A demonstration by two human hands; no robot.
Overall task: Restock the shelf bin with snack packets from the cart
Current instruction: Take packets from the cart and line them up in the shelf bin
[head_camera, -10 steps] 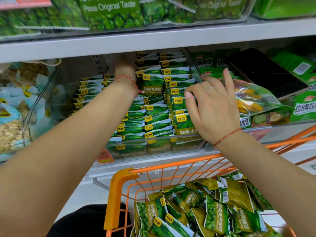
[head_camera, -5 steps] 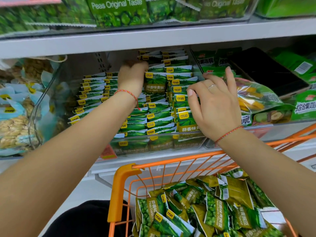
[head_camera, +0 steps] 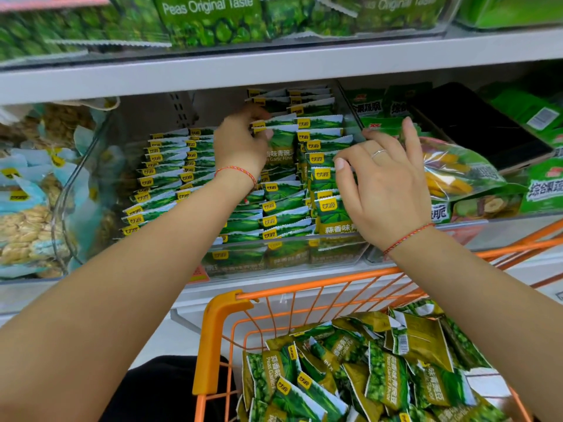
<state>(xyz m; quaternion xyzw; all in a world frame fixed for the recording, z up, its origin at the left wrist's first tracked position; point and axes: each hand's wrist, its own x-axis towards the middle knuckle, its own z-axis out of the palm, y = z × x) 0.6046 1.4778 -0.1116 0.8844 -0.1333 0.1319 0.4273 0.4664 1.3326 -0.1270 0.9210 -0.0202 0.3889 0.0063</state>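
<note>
A clear shelf bin (head_camera: 292,254) on the middle shelf holds rows of green garlic pea packets (head_camera: 283,205) standing upright. My left hand (head_camera: 240,144) reaches into the middle rows and grips the top edges of packets near the back. My right hand (head_camera: 380,184) lies against the right-hand row with fingers spread and lightly bent, touching the front packets. Below, the orange cart (head_camera: 225,309) holds a loose heap of the same green packets (head_camera: 380,373).
A grey shelf edge (head_camera: 274,71) runs just above the bin, with large pea bags (head_camera: 210,19) on top. Mixed vegetable crisp bags (head_camera: 457,172) fill the bin to the right. Pale blue packets (head_camera: 24,214) sit to the left.
My left hand has drawn back from the rear of the bin toward me and now holds packet tops in the middle rows. My right hand stays on the right row.
</note>
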